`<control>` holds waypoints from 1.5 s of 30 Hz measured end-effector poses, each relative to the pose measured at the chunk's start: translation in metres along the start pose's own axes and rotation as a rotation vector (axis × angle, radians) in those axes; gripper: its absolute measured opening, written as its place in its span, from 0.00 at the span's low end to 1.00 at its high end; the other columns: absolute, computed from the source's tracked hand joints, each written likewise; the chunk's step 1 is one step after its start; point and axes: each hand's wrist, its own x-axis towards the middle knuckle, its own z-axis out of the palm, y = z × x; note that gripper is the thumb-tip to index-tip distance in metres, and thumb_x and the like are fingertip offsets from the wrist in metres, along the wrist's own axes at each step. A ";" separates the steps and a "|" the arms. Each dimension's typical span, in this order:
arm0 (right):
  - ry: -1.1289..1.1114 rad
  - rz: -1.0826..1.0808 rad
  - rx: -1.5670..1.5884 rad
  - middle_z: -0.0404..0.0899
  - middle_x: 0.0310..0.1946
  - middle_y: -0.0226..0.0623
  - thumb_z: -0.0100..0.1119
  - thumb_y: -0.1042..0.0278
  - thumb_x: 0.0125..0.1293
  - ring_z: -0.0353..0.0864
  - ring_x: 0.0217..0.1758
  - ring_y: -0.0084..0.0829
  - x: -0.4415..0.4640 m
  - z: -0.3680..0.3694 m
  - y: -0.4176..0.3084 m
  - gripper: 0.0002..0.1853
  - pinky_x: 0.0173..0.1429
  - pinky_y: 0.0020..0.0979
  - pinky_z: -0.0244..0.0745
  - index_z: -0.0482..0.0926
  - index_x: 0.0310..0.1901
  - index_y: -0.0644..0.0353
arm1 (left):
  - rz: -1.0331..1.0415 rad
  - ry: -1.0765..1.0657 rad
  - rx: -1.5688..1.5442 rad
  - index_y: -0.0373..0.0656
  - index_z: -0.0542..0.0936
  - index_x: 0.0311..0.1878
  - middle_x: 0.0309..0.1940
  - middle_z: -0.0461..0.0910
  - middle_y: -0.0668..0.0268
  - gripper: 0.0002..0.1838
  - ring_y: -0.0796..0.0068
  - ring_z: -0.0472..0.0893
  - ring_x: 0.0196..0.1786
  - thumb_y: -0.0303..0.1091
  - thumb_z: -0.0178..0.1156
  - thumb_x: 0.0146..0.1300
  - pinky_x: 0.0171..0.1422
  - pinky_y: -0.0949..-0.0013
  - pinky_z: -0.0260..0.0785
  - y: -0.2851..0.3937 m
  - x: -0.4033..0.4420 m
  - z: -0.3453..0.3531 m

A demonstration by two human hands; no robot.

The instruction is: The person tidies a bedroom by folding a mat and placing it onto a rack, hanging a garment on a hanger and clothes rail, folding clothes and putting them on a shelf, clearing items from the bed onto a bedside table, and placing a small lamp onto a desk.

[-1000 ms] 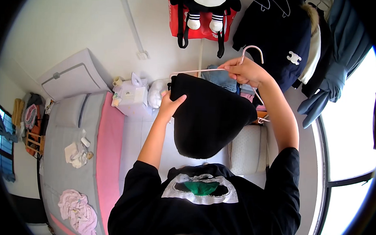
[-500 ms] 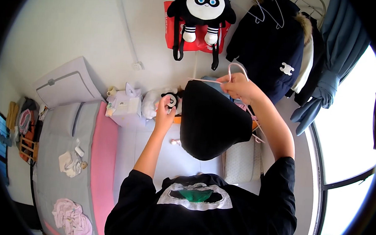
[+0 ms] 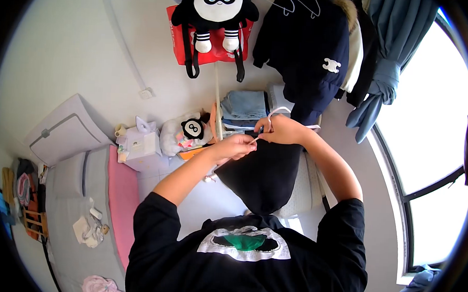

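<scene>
A pale pink hanger shows its hook just above my right hand, whose fingers are closed round the hanger's neck. My left hand pinches the hanger's arm, close beside the right hand. A black garment hangs below both hands, and its lower part narrows to a rounded end above my shirt. Part of the garment's top is hidden behind my hands.
Folded jeans lie on a shelf ahead. Dark coats hang at upper right, beside a curtain. A red bag with a plush toy hangs above. The bed stands left, near a white box.
My left hand, which had let go of the garment, has moved right and taken hold of the hanger. The hanger and garment are lower and turned. The view has shifted to the right.
</scene>
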 end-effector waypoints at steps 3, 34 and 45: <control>0.529 -0.181 -0.179 0.77 0.30 0.42 0.62 0.63 0.53 0.76 0.32 0.35 0.004 0.029 0.031 0.20 0.36 0.29 0.70 0.72 0.46 0.63 | -0.013 0.161 -0.176 0.45 0.69 0.34 0.18 0.59 0.80 0.04 0.91 0.54 0.15 0.32 0.52 0.61 0.16 0.82 0.41 -0.012 0.004 0.011; 0.514 0.332 1.103 0.53 0.14 0.20 0.40 0.73 0.66 0.49 0.14 0.12 0.015 -0.109 0.032 0.11 0.17 0.17 0.45 0.70 0.44 0.69 | 0.996 0.841 0.875 0.38 0.62 0.58 0.55 0.66 0.56 0.28 0.72 0.77 0.37 0.25 0.56 0.53 0.43 0.74 0.69 0.210 0.176 -0.070; 0.390 0.234 1.100 0.53 0.15 0.20 0.39 0.73 0.65 0.49 0.14 0.13 0.032 -0.214 0.085 0.12 0.18 0.17 0.46 0.71 0.43 0.72 | 0.808 0.946 1.219 0.37 0.68 0.51 0.44 0.74 0.58 0.24 0.57 0.75 0.48 0.40 0.59 0.55 0.49 0.61 0.67 0.285 0.320 -0.131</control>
